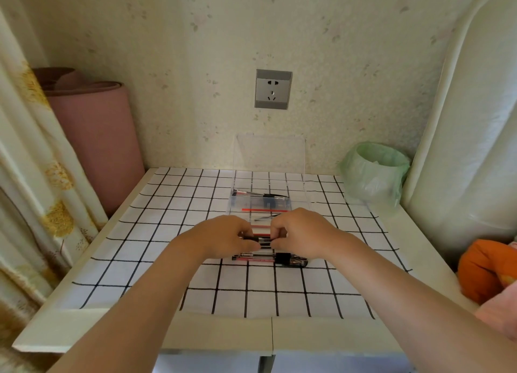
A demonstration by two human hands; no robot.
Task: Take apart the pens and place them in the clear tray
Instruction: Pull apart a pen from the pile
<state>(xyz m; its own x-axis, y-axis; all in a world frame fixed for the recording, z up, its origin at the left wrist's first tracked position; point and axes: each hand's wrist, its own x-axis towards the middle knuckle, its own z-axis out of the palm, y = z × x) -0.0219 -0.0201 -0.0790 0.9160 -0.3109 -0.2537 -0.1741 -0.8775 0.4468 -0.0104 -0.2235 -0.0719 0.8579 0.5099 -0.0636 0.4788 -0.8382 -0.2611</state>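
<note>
The clear tray sits on the tabletop toward the far side, about at the middle, with a clear panel standing upright at its far edge against the wall. Inside lie pen parts: a clear barrel with a black piece across the far part, and a thin red refill nearer. More clear pieces lie closer still, partly hidden behind the fingers.

Just near of the tray, the left hand and right hand meet above the checked cloth. Each is curled and pinches one end of a single black-and-clear pen held crosswise between them. Directly below, on the cloth, rests a small pile of whole pens, red and black, lying left to right. The hands and forearms cover the near edge of the tray.

At the far right corner stands a bin lined with a pale green bag, well apart from the tray. A pink rolled mat leans at the far left beside a patterned curtain. A grey wall socket is above the tray. On the right are a white padded surface and an orange soft item.
</note>
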